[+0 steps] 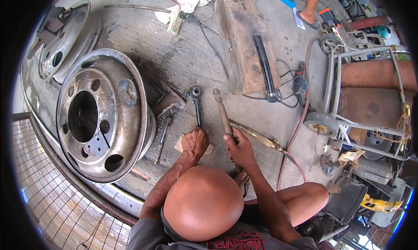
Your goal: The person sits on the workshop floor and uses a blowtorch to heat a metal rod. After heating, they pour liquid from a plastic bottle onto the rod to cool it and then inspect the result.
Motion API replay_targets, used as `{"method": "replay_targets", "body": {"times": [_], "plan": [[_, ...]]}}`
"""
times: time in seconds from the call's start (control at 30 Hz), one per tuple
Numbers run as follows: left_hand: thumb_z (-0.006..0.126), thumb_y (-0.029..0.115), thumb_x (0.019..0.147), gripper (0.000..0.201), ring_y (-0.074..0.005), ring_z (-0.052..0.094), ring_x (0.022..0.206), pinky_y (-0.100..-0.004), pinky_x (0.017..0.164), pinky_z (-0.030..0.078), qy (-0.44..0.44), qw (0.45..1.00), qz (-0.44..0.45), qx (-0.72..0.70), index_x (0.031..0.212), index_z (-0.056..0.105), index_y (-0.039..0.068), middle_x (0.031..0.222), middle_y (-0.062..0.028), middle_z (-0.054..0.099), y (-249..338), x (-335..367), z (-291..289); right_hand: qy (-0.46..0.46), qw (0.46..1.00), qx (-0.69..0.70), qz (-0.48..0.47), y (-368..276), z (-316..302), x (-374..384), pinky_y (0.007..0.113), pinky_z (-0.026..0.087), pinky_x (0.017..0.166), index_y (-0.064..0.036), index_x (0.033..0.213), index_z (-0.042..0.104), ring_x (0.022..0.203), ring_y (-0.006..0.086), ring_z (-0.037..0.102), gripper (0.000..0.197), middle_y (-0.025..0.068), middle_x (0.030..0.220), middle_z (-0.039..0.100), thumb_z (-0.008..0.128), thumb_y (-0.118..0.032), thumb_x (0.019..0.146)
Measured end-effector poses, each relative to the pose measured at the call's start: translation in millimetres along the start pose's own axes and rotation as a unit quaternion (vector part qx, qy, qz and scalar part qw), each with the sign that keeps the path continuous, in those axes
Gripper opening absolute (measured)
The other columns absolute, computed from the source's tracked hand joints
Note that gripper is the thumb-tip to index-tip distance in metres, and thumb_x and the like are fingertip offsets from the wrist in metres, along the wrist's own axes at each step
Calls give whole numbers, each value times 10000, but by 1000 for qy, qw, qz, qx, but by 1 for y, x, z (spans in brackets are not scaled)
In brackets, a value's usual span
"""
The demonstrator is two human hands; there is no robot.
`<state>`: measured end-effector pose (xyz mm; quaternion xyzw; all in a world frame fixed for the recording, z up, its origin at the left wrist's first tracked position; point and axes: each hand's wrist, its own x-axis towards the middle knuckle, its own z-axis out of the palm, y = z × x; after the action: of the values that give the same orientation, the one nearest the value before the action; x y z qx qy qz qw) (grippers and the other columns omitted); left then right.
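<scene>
- Wheel rim (104,115): bare metal, dull silver, stained and rusty in patches.
- Black rod (197,110) under left hand (194,142): dark metal, slight sheen.
- Handle (224,115) in right hand (238,149): worn wood, matt, brown.
- Floor (183,54): rough concrete, grey, oil-darkened near the rim.
- Plank (244,40): raw timber, scuffed, dusty.
- Rag (187,1): crumpled white cloth.
- Hose (300,119): reddish rubber, matt.

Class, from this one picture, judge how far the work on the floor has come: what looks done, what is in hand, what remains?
Done: the bare steel wheel rim stands without a tyre. In hand: the left hand grips a black ring spanner lying on the concrete; the right hand holds a wooden-handled tool. Left: cannot tell; the brass torch lies unused.
</scene>
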<state>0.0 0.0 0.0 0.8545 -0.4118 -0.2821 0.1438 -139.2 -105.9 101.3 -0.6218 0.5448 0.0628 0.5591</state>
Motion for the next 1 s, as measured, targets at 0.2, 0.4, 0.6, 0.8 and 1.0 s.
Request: {"method": "replay_targets", "body": {"times": [0.2,0.4,0.6,0.8,1.0], "plan": [[588,382,997,422,-399,738,728,-474,673,599,10,999,-42,-30,845,657,-5,768,-246,720,2,7,1,129,958,-182,-182,40,19,0,456,582,737,-100,1466,515,810,447,723,529,223,920,739,645,-266,981],[615,393,983,422,-406,734,707,-485,648,596,1,998,-59,-30,832,654,0,763,-255,716,1,2,-1,110,947,-249,-168,46,36,-2,557,552,860,-116,1529,429,987,511,675,619,289,1133,681,636,-226,956],[661,442,958,453,-400,724,638,-496,597,585,38,998,-36,-21,871,616,0,749,-248,713,1,-12,-7,59,943,-292,-152,59,44,7,596,547,829,-156,1596,311,920,522,679,737,306,1076,662,650,-222,945],[686,357,978,376,-375,645,505,-477,495,530,132,985,112,-26,824,567,36,708,-175,653,-26,-77,18,-8,926,-358,-122,53,41,11,587,555,806,-146,1586,331,913,490,694,724,298,1066,676,648,-277,949],[690,323,979,356,-377,643,523,-478,498,521,138,973,182,-15,814,562,34,707,-175,643,-37,-101,23,45,918,-367,-147,36,37,10,552,561,803,-100,1436,519,932,449,708,554,244,1082,714,641,-362,964]]}}
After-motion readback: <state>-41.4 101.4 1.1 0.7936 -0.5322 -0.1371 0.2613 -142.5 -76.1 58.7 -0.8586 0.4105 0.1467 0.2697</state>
